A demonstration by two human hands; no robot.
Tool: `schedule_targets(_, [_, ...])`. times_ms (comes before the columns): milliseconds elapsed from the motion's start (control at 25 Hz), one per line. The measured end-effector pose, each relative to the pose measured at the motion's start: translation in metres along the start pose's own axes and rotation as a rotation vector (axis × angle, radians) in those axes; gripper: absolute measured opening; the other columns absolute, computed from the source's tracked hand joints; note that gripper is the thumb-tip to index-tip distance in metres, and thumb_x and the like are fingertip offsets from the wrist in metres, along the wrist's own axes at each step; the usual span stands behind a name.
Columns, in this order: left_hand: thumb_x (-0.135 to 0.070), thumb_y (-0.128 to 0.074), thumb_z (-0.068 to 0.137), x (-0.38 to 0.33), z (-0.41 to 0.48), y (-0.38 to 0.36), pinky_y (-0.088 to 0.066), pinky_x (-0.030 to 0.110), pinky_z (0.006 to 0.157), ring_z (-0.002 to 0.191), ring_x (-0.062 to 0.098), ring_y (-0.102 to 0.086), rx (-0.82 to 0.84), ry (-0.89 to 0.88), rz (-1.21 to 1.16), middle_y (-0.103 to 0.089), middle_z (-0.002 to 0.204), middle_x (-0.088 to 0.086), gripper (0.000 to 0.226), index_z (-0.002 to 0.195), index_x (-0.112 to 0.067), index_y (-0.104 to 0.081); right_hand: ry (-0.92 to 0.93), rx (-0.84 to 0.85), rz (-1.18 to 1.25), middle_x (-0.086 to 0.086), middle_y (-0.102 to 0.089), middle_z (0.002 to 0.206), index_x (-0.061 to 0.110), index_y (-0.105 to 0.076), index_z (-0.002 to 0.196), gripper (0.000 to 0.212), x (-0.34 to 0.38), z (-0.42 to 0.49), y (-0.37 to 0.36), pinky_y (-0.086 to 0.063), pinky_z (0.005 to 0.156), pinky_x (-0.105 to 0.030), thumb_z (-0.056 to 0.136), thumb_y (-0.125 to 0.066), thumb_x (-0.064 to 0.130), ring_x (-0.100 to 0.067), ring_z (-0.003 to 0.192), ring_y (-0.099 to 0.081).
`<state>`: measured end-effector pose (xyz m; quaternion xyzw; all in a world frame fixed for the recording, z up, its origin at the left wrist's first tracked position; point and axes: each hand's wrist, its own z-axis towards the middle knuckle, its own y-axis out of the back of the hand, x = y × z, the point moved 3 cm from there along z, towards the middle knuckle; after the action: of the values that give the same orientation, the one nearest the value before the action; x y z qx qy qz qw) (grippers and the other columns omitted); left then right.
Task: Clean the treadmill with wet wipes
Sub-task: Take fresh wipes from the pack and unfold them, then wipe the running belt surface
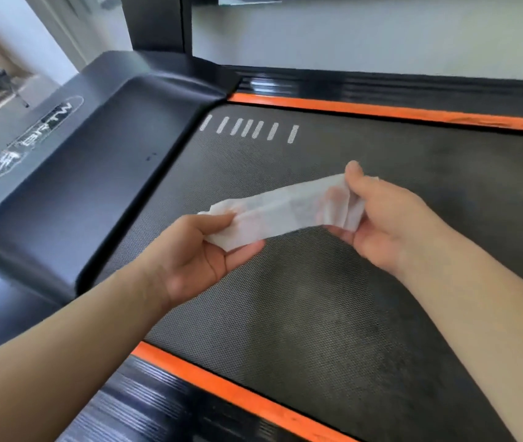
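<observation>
A white wet wipe (281,207) is stretched in the air between my two hands, above the dark textured treadmill belt (317,314). My left hand (204,255) pinches the wipe's left end between thumb and fingers. At the other end, my right hand (378,215) grips the bunched wipe with curled fingers. The wipe is partly folded lengthwise and does not touch the belt.
A black motor cover (72,193) with an oval logo lies left of the belt. Orange strips (381,111) and black side rails (145,406) run along both belt edges. A black upright post (155,23) rises at the back, by a pale wall.
</observation>
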<state>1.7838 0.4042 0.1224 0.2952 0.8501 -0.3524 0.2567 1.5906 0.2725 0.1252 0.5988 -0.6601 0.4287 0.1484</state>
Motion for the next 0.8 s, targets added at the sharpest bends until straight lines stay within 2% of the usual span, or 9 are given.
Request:
schedule_targets(200, [-0.002,-0.041,0.102,-0.013,-0.020,0.031,-0.061,0.036,0.086,0.109,0.028,-0.072,-0.027,-0.049,-0.048,-0.071,0.124,0.016,0.032,0.131,-0.002,-0.057,0.022,-0.208,0.030,-0.006,-0.073,0.115,0.017,-0.062,0.121,0.029,-0.005,-0.008,0.015,-0.057,0.051,-0.032,0.097,-0.069,0.032,-0.023,0.092,-0.073])
schedule_targets(280, [-0.002,-0.044,0.102,-0.020,-0.027,0.051,-0.062,0.040,0.082,0.101,0.029,-0.075,-0.110,-0.075,-0.049,-0.073,0.118,0.016,0.029,0.126,-0.003,-0.059,0.092,-0.256,-0.074,-0.006,-0.073,0.107,0.017,-0.065,0.112,0.026,0.002,-0.016,0.018,-0.061,0.057,-0.036,0.094,-0.073,0.034,-0.022,0.084,-0.075])
schedule_targets(360, [-0.004,-0.046,0.102,-0.023,-0.032,0.068,-0.061,0.047,0.084,0.103,0.033,-0.074,-0.170,-0.061,0.021,-0.072,0.120,0.019,0.029,0.127,-0.002,-0.060,0.138,-0.226,-0.245,-0.006,-0.076,0.094,0.016,-0.068,0.101,0.019,0.002,-0.026,0.013,-0.063,0.065,-0.042,0.094,-0.074,0.032,-0.021,0.075,-0.077])
schedule_targets(520, [-0.009,-0.049,0.102,-0.029,-0.043,0.095,-0.061,0.053,0.080,0.102,0.039,-0.073,-0.270,-0.097,0.058,-0.069,0.119,0.025,0.030,0.128,0.000,-0.061,0.110,-0.034,-0.364,-0.011,-0.077,0.102,0.011,-0.072,0.108,0.019,-0.016,-0.039,-0.010,-0.063,0.072,-0.042,0.090,-0.077,0.013,-0.027,0.084,-0.078])
schedule_targets(600, [-0.012,-0.058,0.097,-0.039,-0.052,0.114,-0.062,0.050,0.082,0.102,0.035,-0.073,-0.352,-0.187,0.154,-0.069,0.121,0.025,0.028,0.122,-0.001,-0.066,0.155,-0.104,-0.375,-0.008,-0.077,0.102,0.015,-0.074,0.101,0.015,-0.016,-0.038,-0.021,-0.063,0.082,-0.049,0.088,-0.075,0.007,-0.027,0.091,-0.076])
schedule_targets(680, [-0.015,-0.069,0.086,-0.055,-0.065,0.124,-0.060,0.046,0.086,0.097,0.027,-0.072,-0.465,-0.374,0.314,-0.072,0.106,0.021,0.015,0.098,-0.007,-0.073,0.372,-0.197,-0.499,-0.008,-0.077,0.095,0.011,-0.074,0.089,0.007,-0.007,-0.044,-0.034,-0.062,0.084,-0.049,0.090,-0.067,0.009,-0.027,0.090,-0.075])
schedule_targets(720, [-0.018,-0.070,0.084,-0.062,-0.072,0.124,-0.057,0.040,0.085,0.091,0.026,-0.068,-0.531,-0.513,0.475,-0.071,0.093,0.017,0.008,0.084,-0.010,-0.072,0.548,-0.217,-0.661,-0.011,-0.076,0.092,0.007,-0.072,0.087,0.011,-0.001,-0.050,-0.044,-0.061,0.081,-0.047,0.091,-0.063,0.011,-0.029,0.088,-0.072])
schedule_targets(760, [-0.022,-0.066,0.088,-0.065,-0.076,0.122,-0.052,0.035,0.080,0.087,0.027,-0.065,-0.595,-0.660,0.740,-0.068,0.085,0.015,0.015,0.080,-0.010,-0.067,0.729,-0.205,-0.890,-0.014,-0.072,0.087,0.005,-0.070,0.089,0.016,0.000,-0.057,-0.057,-0.058,0.076,-0.046,0.093,-0.058,0.015,-0.033,0.084,-0.068])
schedule_targets(800, [-0.028,-0.057,0.095,-0.061,-0.077,0.115,-0.048,0.035,0.079,0.091,0.030,-0.065,-0.617,-0.777,1.070,-0.068,0.088,0.015,0.022,0.086,-0.010,-0.065,0.864,-0.152,-1.151,-0.014,-0.068,0.083,0.007,-0.068,0.092,0.018,-0.007,-0.065,-0.071,-0.054,0.071,-0.043,0.095,-0.055,0.018,-0.036,0.081,-0.063])
